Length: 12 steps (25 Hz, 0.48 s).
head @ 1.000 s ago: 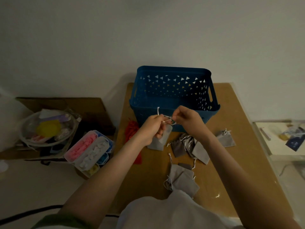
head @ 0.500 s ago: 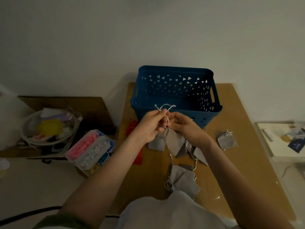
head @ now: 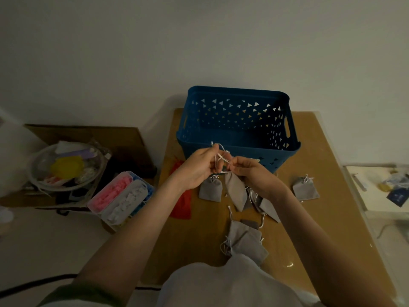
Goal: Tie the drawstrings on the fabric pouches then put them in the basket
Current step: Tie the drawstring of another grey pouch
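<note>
A grey fabric pouch (head: 236,191) hangs below my two hands, just in front of the blue basket (head: 239,149). My left hand (head: 197,167) pinches its white drawstrings (head: 219,155), which loop up above the fingers. My right hand (head: 252,173) pinches the strings at the pouch's neck. Another grey pouch (head: 210,189) lies on the table below my left hand. A tied-looking pouch (head: 305,189) lies to the right. Several more grey pouches lie in a heap (head: 266,207) under my right wrist and in a pile (head: 244,240) near my body.
The brown table (head: 309,151) carries a red pouch (head: 182,202) at its left edge. Left of the table stand a compartment box (head: 120,200) with pink and white pieces and a clear bowl (head: 66,167) of odds and ends on cardboard. A low white shelf (head: 376,189) is at right.
My hands came together from pulling the strings apart and now work the strings close to the pouch's neck. The pouch hangs a little lower and more to the right.
</note>
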### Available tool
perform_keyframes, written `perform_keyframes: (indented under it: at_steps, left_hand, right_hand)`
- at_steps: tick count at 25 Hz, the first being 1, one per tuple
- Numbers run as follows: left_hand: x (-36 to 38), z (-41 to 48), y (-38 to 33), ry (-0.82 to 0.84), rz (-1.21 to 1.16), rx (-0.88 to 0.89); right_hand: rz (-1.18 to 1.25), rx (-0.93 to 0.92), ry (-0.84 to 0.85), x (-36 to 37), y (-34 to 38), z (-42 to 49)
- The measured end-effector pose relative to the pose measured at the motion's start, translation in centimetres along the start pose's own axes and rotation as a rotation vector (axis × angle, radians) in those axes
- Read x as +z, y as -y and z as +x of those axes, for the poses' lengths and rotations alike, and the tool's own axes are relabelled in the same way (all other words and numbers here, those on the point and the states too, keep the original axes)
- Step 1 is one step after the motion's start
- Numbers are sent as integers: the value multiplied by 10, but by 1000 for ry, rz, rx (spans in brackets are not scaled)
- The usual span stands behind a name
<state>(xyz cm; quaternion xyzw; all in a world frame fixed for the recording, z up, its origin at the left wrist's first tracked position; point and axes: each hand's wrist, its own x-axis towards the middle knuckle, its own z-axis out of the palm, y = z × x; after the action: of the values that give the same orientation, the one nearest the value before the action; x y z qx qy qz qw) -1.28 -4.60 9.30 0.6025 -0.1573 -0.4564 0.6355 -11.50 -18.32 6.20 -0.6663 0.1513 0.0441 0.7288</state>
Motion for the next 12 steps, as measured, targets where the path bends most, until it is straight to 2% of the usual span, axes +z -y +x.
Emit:
perform_keyframes:
  at_steps: [7,12]
  left_hand:
    - [0,0,5,24,-4,-65]
    - [2,2,4,-36,70,-96]
  right_hand:
    - [-14,82,-29,-1,2,1]
    - [142,93,5,3,8,1]
